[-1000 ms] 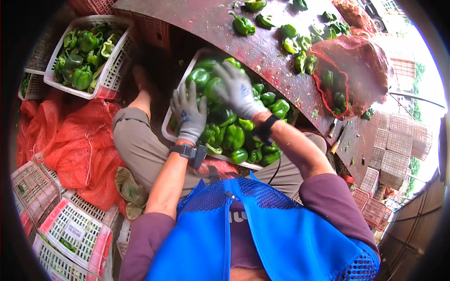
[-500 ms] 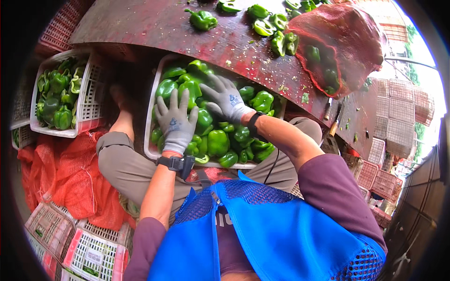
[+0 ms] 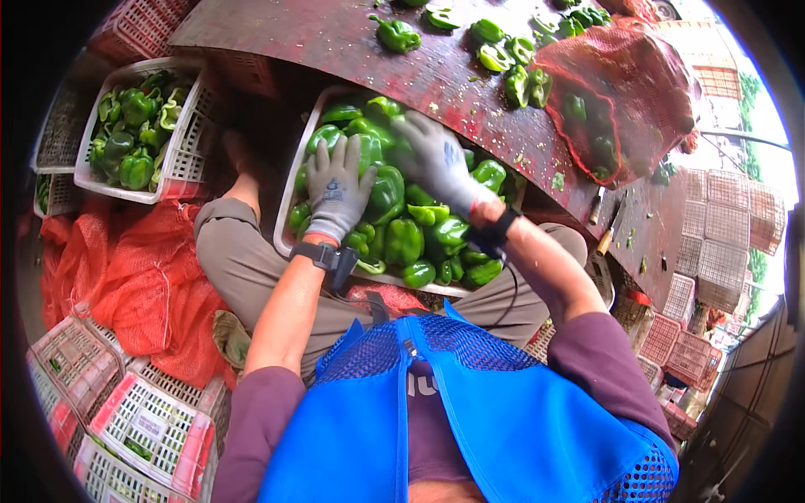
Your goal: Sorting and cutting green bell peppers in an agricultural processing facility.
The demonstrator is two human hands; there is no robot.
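Observation:
Both my hands, in grey work gloves, are over a white crate (image 3: 290,194) heaped with green bell peppers (image 3: 404,241), between my folded legs and the table. My left hand (image 3: 337,191) lies open on the left part of the heap, fingers stretched toward the table and holding nothing. To its right, my right hand (image 3: 443,165) reaches over the far side of the heap, close to the table edge. Its fingers are extended and slightly smeared by motion, with no pepper gripped in them. The peppers directly under both palms are hidden.
Beyond the crate, a stained reddish table (image 3: 335,42) bears cut peppers (image 3: 495,57), a red mesh sack (image 3: 625,92) and a wooden-handled knife (image 3: 605,241). A second pepper crate (image 3: 198,138) stands left. Red netting (image 3: 159,310) and stacked crates (image 3: 151,423) lie near left.
The view has shifted, so the scene sits farther right. My right hand has moved over the heap relative to my left, which stays flat on the peppers.

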